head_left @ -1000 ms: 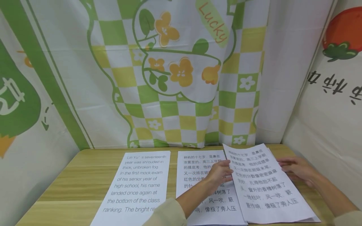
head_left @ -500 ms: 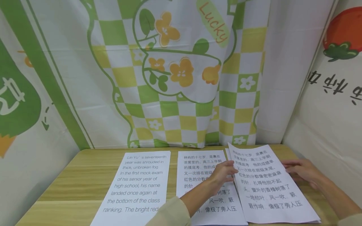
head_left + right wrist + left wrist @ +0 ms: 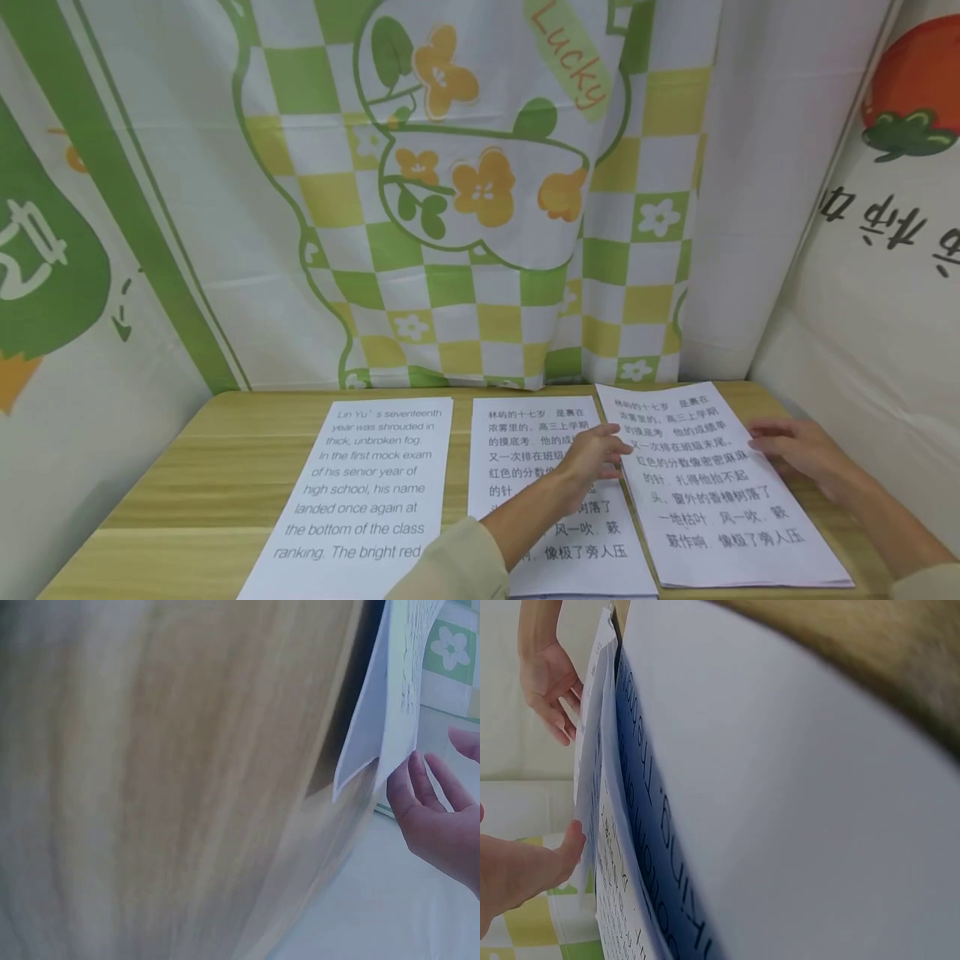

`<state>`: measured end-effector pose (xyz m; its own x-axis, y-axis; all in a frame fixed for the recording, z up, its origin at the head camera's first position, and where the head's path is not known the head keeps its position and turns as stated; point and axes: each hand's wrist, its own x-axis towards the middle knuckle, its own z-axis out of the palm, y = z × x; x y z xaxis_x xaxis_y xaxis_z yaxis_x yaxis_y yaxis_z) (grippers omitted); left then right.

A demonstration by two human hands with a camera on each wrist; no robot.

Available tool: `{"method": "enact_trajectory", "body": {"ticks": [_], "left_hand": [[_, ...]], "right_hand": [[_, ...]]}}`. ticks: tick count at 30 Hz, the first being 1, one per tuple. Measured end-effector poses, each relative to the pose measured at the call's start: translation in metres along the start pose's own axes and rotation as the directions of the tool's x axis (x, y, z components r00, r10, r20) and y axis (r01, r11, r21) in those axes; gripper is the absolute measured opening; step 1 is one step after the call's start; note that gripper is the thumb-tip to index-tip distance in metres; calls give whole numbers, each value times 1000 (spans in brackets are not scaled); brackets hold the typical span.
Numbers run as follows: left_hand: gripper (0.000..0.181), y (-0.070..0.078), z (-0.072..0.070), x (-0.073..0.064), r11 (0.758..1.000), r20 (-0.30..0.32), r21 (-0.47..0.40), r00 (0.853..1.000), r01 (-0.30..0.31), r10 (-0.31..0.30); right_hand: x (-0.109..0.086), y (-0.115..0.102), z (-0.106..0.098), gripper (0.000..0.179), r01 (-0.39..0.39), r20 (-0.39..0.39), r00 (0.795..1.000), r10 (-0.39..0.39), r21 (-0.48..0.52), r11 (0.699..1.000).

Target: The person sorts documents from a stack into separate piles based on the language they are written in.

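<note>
A small pile of white printed sheets (image 3: pixel 708 492) with Chinese text lies slightly turned at the right of the table. At its left edge is my left hand (image 3: pixel 585 467), with fingers loosely extended over the middle pile of sheets (image 3: pixel 570 575). My right hand (image 3: pixel 802 454) is by the pile's right edge, fingertips touching or very near it. The right wrist view shows the right hand's fingers (image 3: pixel 420 784) relaxed beside the paper edges (image 3: pixel 379 742), which stand slightly apart. In the left wrist view, the left thumb (image 3: pixel 571 847) shows in front of the paper.
A pile of sheets with English text (image 3: pixel 360 492) lies at the left of the wooden table (image 3: pixel 172 500). Behind the table hangs a patterned curtain (image 3: pixel 465 292). A pale wall covering (image 3: pixel 862 333) rises close by the right hand.
The top sheet of the right pile shifted right, then its raised upper left corner came down. Its edges now match the sheets under it more closely. Both hands moved slightly right, then stayed.
</note>
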<state>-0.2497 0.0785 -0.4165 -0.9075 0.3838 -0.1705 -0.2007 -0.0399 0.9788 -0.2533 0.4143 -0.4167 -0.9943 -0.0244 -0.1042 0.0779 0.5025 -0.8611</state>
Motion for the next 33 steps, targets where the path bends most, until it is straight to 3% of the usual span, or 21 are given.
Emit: {"method": "enact_trajectory", "body": {"ticks": [5, 24, 33], "left_hand": [[66, -1, 0, 1, 1000, -9, 1, 1000, 16, -16], [70, -2, 6, 4, 998, 38, -60, 999, 35, -32], [66, -2, 7, 4, 996, 33, -74, 999, 41, -39]], "right_hand": [[2, -3, 0, 68, 10, -11, 1000, -10, -76, 997], [0, -4, 0, 72, -69, -30, 997, 66, -129, 989], [-1, -5, -1, 74, -54, -39, 998, 48, -186, 981]]}}
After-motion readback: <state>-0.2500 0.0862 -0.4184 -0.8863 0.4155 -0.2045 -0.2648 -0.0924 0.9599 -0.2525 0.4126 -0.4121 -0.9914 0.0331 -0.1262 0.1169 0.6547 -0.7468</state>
